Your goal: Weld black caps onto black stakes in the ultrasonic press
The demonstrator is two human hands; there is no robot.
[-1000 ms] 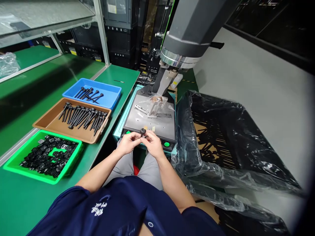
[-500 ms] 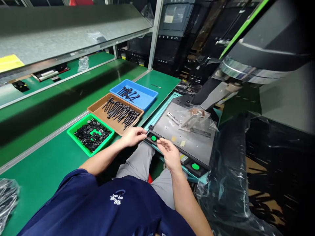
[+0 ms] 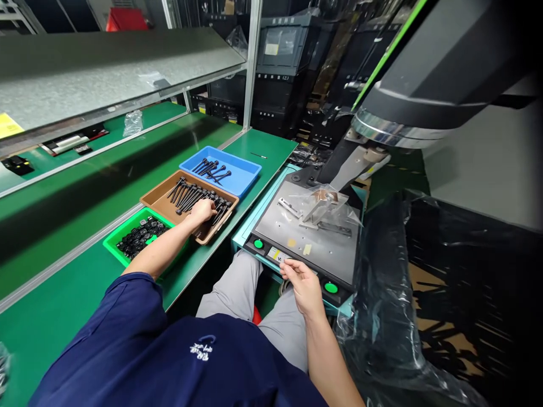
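Observation:
My left hand point(image 3: 202, 213) is down in the brown tray point(image 3: 156, 196), its fingers curled together among the black rod-shaped parts with thicker heads point(image 3: 186, 195). Its fingertips are partly hidden, so what they grip cannot be made out. My right hand point(image 3: 304, 287) is held in front of the press's base, thumb and forefinger pinched together. Anything in that pinch is too small to name. Behind it lies the grey metal plate point(image 3: 271, 226) of the press, carrying a metal fixture point(image 3: 319, 210) wrapped in clear plastic.
A green tray point(image 3: 111, 244) of small black parts and a blue tray point(image 3: 250, 169) of black rods flank the brown one. Green buttons point(image 3: 331, 288) sit on the press's front edge. The press head point(image 3: 394, 124) overhangs the plate. Clear plastic sheeting point(image 3: 382, 316) covers things at right.
My left hand has moved from the press's left front corner to the brown tray. My right hand stays near the press front, still pinched. The view has shifted slightly.

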